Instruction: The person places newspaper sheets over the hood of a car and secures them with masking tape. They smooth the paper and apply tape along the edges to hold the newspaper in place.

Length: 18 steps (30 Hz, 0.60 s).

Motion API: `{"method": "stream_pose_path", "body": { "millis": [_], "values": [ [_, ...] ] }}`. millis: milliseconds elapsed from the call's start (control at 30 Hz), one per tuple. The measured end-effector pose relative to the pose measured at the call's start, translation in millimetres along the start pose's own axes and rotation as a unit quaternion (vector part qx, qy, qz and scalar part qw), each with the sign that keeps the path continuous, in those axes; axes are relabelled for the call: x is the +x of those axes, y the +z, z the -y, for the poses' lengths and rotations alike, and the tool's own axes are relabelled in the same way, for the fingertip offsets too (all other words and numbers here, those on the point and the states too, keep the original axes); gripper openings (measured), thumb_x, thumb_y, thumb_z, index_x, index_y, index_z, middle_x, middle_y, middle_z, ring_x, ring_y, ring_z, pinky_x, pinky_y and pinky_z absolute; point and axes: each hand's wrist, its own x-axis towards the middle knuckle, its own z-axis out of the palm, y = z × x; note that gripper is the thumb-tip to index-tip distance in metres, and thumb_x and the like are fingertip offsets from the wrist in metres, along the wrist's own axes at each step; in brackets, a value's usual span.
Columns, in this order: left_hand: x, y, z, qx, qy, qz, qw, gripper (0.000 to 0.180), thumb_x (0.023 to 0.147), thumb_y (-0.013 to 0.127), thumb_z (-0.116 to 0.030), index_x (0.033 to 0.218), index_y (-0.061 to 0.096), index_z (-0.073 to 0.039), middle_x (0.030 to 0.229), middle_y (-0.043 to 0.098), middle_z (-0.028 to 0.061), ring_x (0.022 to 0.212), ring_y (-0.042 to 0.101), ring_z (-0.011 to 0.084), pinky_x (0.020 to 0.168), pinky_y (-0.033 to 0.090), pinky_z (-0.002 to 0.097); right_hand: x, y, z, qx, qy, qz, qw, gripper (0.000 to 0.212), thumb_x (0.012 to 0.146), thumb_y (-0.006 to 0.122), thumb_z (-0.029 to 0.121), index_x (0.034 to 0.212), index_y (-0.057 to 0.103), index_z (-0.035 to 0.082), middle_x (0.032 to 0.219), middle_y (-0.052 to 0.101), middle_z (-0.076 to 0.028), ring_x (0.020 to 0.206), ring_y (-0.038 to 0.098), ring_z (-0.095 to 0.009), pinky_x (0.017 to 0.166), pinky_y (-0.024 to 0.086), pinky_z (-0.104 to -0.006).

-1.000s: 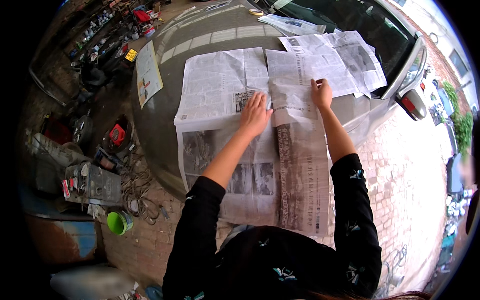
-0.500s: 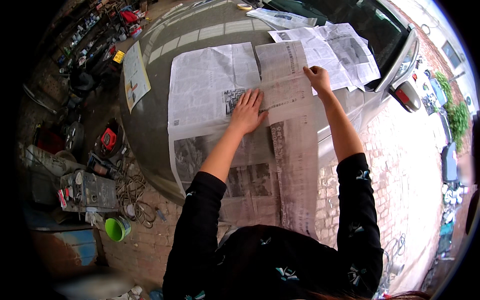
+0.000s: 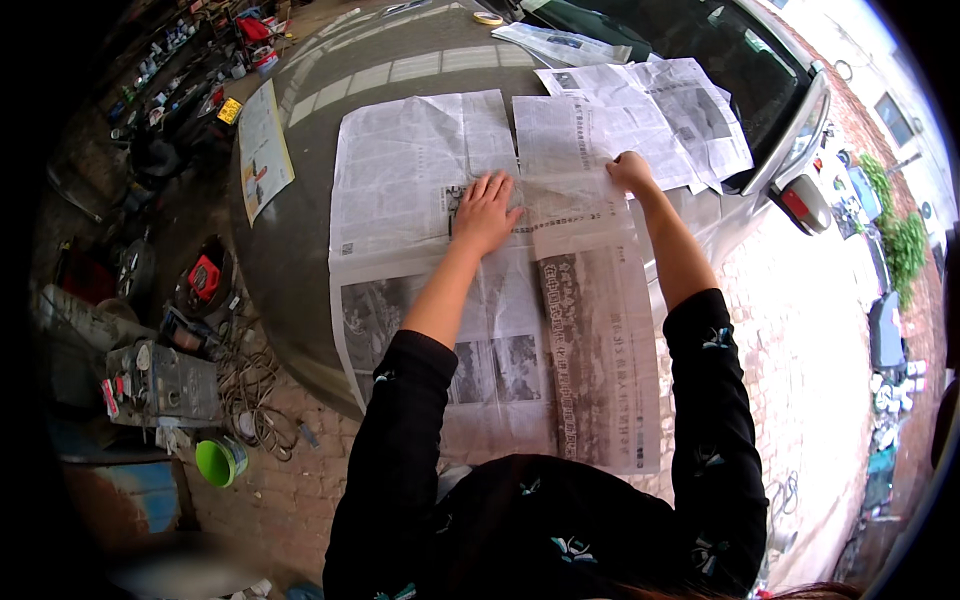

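Note:
A large printed newspaper sheet (image 3: 400, 160) lies creased over the car hood (image 3: 290, 270), and its lower part hangs down toward my body. My left hand (image 3: 484, 215) rests flat on it near the middle, fingers stretched out. Along its right side runs a long folded section of newspaper (image 3: 600, 350), grey-brown with dark print. My right hand (image 3: 630, 173) is closed in a pinch on the right edge of that section, near its upper part. More newspaper sheets (image 3: 650, 115) lie beyond the right hand, close to the windshield.
A folded paper bundle (image 3: 565, 45) and a tape roll (image 3: 488, 18) sit on the far hood. A poster-like sheet (image 3: 262, 155) lies at the hood's left. On the floor are a battery-like grey box (image 3: 170, 385), a green bucket (image 3: 220, 462) and coiled cable (image 3: 255, 400). The side mirror (image 3: 806, 203) juts out right.
The lower part of the right newspaper section has spread out to the right and lies flatter. My right hand has come slightly nearer, still pinching the edge. The left hand stays flat.

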Motion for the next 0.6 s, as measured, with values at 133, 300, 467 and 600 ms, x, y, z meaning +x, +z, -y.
{"method": "stream_pose_path", "body": {
  "millis": [133, 300, 467, 600],
  "values": [
    [-4, 7, 8, 0.034, -0.009, 0.007, 0.999, 0.064, 0.098, 0.043, -0.046, 0.149, 0.033, -0.008, 0.157, 0.028, 0.0058, 0.146, 0.022, 0.0242, 0.119, 0.018, 0.0404, -34, 19, 25, -0.06, -0.035, -0.125, 0.99, 0.028, 0.092, 0.057, 0.028, 0.097, 0.059, 0.0, 0.1, 0.066, -0.024, 0.098, 0.061, -0.044, 0.084, 0.048, -0.0508],
    [0, 6, 3, 0.033, -0.012, 0.024, 0.999, 0.064, 0.099, 0.039, -0.047, 0.15, 0.03, -0.009, 0.159, 0.025, 0.0056, 0.147, 0.019, 0.0236, 0.12, 0.016, 0.0403, -63, 27, 15, -0.015, 0.001, -0.159, 0.987, 0.026, 0.095, 0.052, 0.026, 0.102, 0.054, 0.002, 0.095, 0.067, -0.025, 0.093, 0.062, -0.045, 0.079, 0.048, -0.053],
    [-1, 4, 4, 0.05, -0.017, 0.03, 0.998, 0.064, 0.1, 0.037, -0.047, 0.151, 0.028, -0.009, 0.158, 0.025, 0.0062, 0.147, 0.02, 0.024, 0.12, 0.015, 0.0402, -79, 30, 14, 0.036, 0.023, -0.174, 0.984, 0.028, 0.096, 0.052, 0.029, 0.103, 0.054, 0.002, 0.097, 0.067, -0.024, 0.094, 0.062, -0.044, 0.08, 0.048, -0.052],
    [1, 7, 3, 0.05, -0.007, 0.029, 0.998, 0.065, 0.1, 0.035, -0.049, 0.151, 0.028, -0.01, 0.158, 0.025, 0.0064, 0.147, 0.019, 0.0235, 0.12, 0.015, 0.0401, -75, 33, 2, 0.069, 0.032, -0.201, 0.977, 0.039, 0.094, 0.054, 0.038, 0.098, 0.06, 0.0, 0.096, 0.068, -0.023, 0.093, 0.063, -0.043, 0.082, 0.048, -0.05]
  ]
}}
